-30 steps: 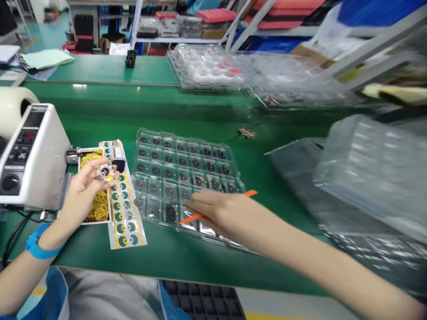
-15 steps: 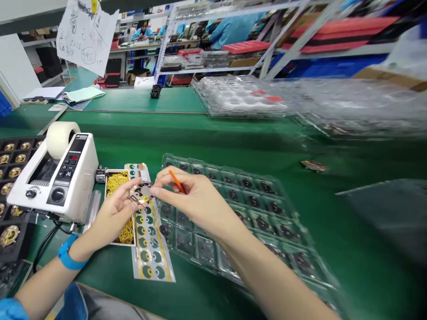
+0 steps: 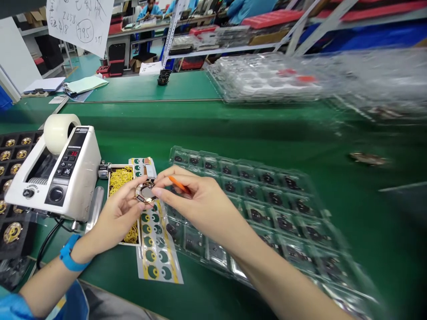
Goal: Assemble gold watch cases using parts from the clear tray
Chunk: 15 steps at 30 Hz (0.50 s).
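Note:
A round metal watch-like part [image 3: 145, 192] with a gold-toned rim and a pale disc is pinched by its edge in my left hand [image 3: 124, 209]. My right hand [image 3: 200, 202] is closed round an orange stick-like tool [image 3: 179, 184]; its fingertips meet the right side of the round part, and the tool's tip is hidden. Below the hands lies a sticker sheet [image 3: 159, 260] with rows of dark green and yellow crescent shapes. Beside it, under my left hand, stands a narrow white box holding yellow rings [image 3: 120, 178] that look like rubber bands.
A white tape dispenser [image 3: 71, 178] stands at the left, near a black tray of gold parts [image 3: 12, 232]. Clear compartment trays [image 3: 267, 209] with dark parts lie at the right. More clear trays [image 3: 260, 80] are stacked behind. A person [image 3: 149, 11] sits in the background.
The view has tilted down and turned a little, so the bench items sit differently in the picture. Both hands keep hold of the round part and the orange tool, with the part slightly turned.

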### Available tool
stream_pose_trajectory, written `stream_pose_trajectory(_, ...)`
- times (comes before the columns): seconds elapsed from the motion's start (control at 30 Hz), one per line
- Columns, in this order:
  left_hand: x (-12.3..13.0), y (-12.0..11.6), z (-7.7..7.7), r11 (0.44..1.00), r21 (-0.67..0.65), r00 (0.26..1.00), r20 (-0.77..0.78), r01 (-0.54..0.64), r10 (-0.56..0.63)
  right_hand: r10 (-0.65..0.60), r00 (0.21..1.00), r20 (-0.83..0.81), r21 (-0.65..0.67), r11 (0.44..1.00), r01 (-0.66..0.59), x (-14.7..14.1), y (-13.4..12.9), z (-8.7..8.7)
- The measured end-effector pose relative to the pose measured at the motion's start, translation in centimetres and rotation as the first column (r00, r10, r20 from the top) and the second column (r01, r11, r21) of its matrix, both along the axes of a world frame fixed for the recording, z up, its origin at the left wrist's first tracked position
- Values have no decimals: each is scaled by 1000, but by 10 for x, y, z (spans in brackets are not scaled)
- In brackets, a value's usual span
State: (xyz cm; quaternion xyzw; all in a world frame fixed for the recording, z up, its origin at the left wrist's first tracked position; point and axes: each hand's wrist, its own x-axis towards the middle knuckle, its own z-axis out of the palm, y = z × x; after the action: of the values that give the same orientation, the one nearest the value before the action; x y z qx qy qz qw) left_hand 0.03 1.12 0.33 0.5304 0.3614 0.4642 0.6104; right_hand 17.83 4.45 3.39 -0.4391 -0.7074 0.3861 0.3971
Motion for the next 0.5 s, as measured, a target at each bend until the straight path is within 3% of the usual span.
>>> stream_pose_trajectory(0.3,5,1,0,1000,-18,1000,-1,-26,26,-57,998,0,29,998,57,-5,-3,-4)
stream_pose_trajectory(0.5,5,0,0,999,4,999,-7,-34,34,-129,991,26,125,984,125,-9,-8,-10)
